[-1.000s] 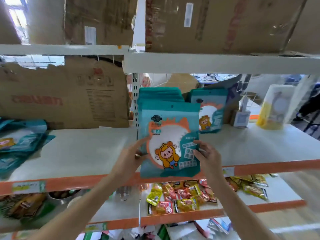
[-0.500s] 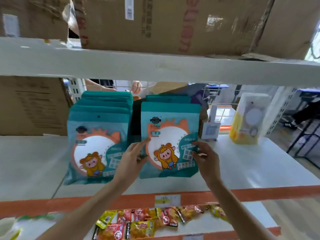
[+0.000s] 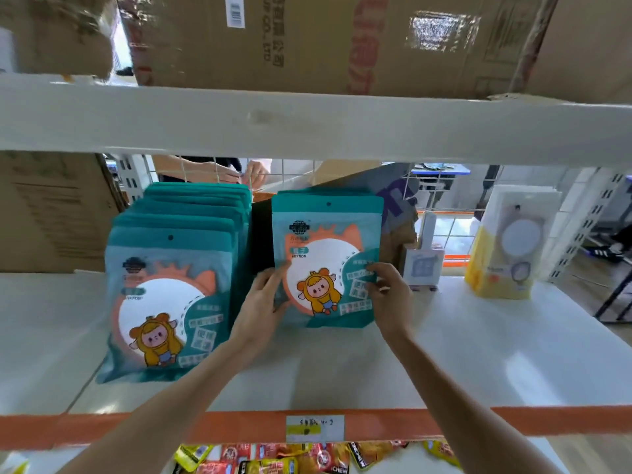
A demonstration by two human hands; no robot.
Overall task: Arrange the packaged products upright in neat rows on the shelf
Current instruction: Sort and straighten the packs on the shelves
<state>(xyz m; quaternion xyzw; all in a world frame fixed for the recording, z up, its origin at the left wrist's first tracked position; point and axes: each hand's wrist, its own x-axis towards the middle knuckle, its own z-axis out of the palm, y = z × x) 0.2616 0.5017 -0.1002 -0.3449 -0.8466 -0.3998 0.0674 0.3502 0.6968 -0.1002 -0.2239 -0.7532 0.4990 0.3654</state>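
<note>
1. While both hands reach over the shelf, a teal pack stands upright between them, at the front of the right-hand row, its base on the white board.
2. The left hand holds the pack's lower left edge, thumb on the front face and fingers curled behind.
3. The right hand pinches the lower right edge, fingertips on the printed front.
4. Just left, touching or nearly so, a fuller row of packs stands upright, one behind another, reaching nearer the shelf's front edge than the held pack.
5. Behind the held pack a few more teal tops show; a dark gap separates the two rows at the back.
6. To the right, apart from the hands, a small white box stands near the wire back panel, and farther right a yellow-and-white pack stands upright.
7. At far left a carton sits on the same board.
8. Larger cartons rest on the upper shelf.
9. Below the orange front rail, with its paper label, snack packets lie loose.
</note>
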